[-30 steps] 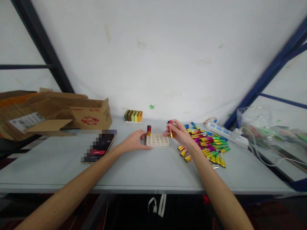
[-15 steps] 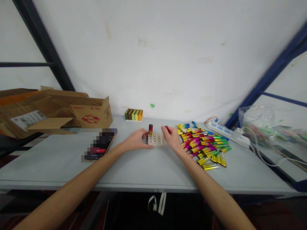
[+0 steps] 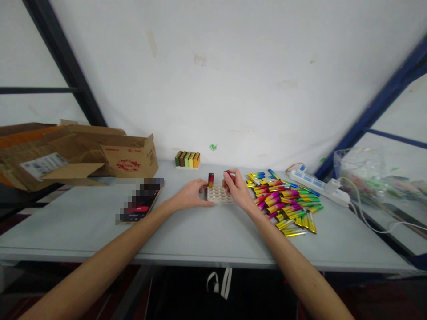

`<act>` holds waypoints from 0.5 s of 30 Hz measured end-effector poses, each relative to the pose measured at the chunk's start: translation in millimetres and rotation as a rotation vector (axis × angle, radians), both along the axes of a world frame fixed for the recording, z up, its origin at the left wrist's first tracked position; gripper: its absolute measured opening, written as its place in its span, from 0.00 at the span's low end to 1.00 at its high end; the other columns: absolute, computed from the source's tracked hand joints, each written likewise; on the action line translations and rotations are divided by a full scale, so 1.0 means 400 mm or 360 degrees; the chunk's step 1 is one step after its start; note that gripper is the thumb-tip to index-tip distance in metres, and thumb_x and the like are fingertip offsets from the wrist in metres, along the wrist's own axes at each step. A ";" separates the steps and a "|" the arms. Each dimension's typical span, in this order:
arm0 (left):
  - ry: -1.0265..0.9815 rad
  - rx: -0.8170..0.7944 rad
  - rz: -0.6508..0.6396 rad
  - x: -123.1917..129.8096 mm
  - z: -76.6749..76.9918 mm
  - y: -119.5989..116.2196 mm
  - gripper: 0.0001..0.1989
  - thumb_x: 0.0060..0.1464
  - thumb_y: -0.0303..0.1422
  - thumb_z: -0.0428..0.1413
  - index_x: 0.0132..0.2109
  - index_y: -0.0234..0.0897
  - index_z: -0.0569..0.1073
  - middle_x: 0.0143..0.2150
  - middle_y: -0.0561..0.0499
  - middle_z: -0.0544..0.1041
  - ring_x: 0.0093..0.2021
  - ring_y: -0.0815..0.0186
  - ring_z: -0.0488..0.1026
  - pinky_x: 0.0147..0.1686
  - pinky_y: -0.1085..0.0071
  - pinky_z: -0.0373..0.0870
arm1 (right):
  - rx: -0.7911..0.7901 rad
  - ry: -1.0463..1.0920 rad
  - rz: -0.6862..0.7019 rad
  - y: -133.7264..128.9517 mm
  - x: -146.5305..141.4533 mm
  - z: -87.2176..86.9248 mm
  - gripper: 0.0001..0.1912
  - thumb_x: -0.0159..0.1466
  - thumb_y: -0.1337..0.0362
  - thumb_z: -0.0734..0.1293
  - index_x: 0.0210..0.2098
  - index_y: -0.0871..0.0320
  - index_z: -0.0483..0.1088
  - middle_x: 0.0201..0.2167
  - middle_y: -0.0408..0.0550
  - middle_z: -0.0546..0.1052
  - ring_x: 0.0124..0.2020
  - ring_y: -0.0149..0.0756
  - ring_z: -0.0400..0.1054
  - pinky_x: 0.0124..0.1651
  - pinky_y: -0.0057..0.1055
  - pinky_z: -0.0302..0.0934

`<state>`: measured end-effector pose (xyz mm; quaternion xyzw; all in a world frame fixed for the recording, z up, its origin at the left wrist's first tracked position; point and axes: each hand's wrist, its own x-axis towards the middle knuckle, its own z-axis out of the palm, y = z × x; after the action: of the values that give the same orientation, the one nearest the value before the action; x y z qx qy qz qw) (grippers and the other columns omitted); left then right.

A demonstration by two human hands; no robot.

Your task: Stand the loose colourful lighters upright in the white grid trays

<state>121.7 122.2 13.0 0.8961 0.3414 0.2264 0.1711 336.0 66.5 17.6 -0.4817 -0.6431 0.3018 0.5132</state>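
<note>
A small off-white tray with rows of round holes lies on the table in front of me. One red and gold lighter stands upright in its far left corner. My left hand steadies the tray's left end, thumb along the near edge and fingers curled by the far corner. Over the tray's right part, my right hand pinches a second red lighter between thumb and fingers. Its lower part is hidden by the hand.
Right of the tray spreads a pile of shiny multicoloured lighters. Behind it lie a white power strip and cable. A filled lighter tray stands by the wall. Leftward are a partly blurred phone-like screen and cardboard boxes.
My right hand has shifted slightly and turned, so the lighter in it shows more clearly above the tray. The left hand keeps its place at the tray.
</note>
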 end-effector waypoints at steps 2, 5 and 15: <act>0.0008 -0.0001 -0.0017 -0.001 -0.003 0.002 0.35 0.41 0.56 0.67 0.49 0.35 0.77 0.40 0.47 0.77 0.38 0.56 0.73 0.40 0.64 0.68 | 0.0135 -0.0024 -0.0085 0.001 0.003 0.001 0.20 0.69 0.43 0.62 0.45 0.53 0.67 0.36 0.46 0.74 0.36 0.36 0.69 0.37 0.31 0.66; -0.0012 0.0011 -0.0035 -0.002 -0.010 0.007 0.35 0.41 0.56 0.67 0.50 0.35 0.77 0.40 0.47 0.76 0.39 0.56 0.73 0.41 0.64 0.68 | 0.0311 -0.0171 -0.0172 -0.005 0.002 0.010 0.18 0.67 0.46 0.65 0.41 0.55 0.71 0.42 0.51 0.76 0.43 0.39 0.71 0.45 0.34 0.68; -0.0032 0.0044 -0.0043 -0.003 -0.027 0.016 0.35 0.41 0.58 0.67 0.49 0.37 0.77 0.39 0.49 0.76 0.37 0.58 0.72 0.39 0.65 0.67 | 0.0278 -0.0461 -0.0106 -0.013 -0.018 0.014 0.16 0.70 0.49 0.64 0.46 0.54 0.72 0.34 0.47 0.80 0.35 0.39 0.75 0.39 0.32 0.64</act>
<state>120.5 128.6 2.3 0.9005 0.3243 0.2377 0.1653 328.8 61.3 23.2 -0.4946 -0.7178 0.1550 0.4648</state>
